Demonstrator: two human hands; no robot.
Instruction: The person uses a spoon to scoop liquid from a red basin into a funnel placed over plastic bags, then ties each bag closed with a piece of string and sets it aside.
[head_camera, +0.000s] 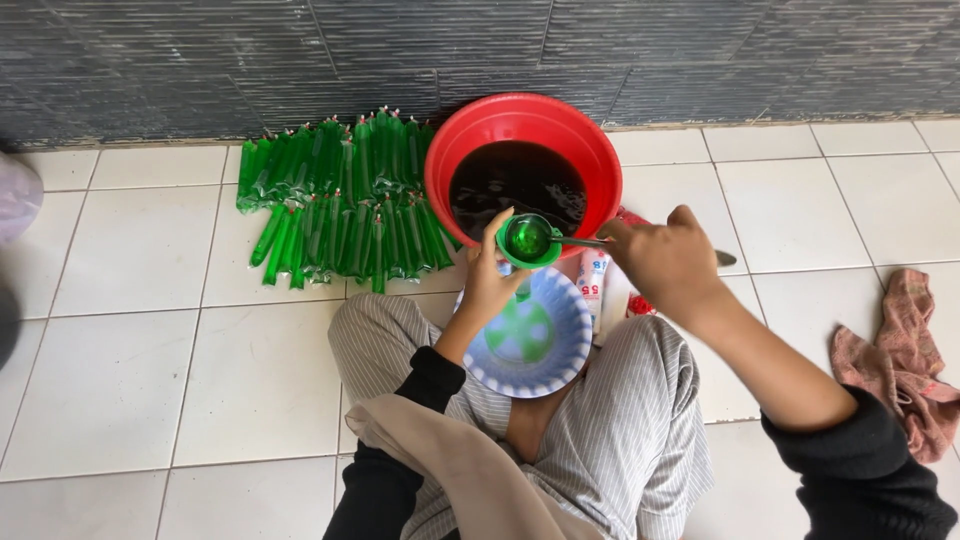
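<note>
**Green liquid ladled through a funnel over a patterned bowl**

Nearest the camera, striped grey trousers (620, 430) and black sleeves are seen, the person being seated on the white tiled floor (150, 370). A blue-and-white patterned bowl (570, 335) is set in the lap, a little green liquid pooled inside it. Just above the bowl, at 12 o'clock from it, a green funnel (529, 240) is held by the left hand (487, 280), whose fingers are curled closed around the funnel's rim and neck. The right hand (665, 262), at 3 o'clock from the funnel, is clenched around the handle of a metal ladle (590, 242), whose tip reaches into the funnel mouth. A pink cloth (905, 350) is left on the floor at 3 o'clock, well apart. Beyond the hands, a red basin (600, 150) filled with dark liquid is placed against the dark wall (200, 60). At 9 o'clock from the basin, many sealed green tube-shaped packets (340, 200) are laid in rows.
</note>
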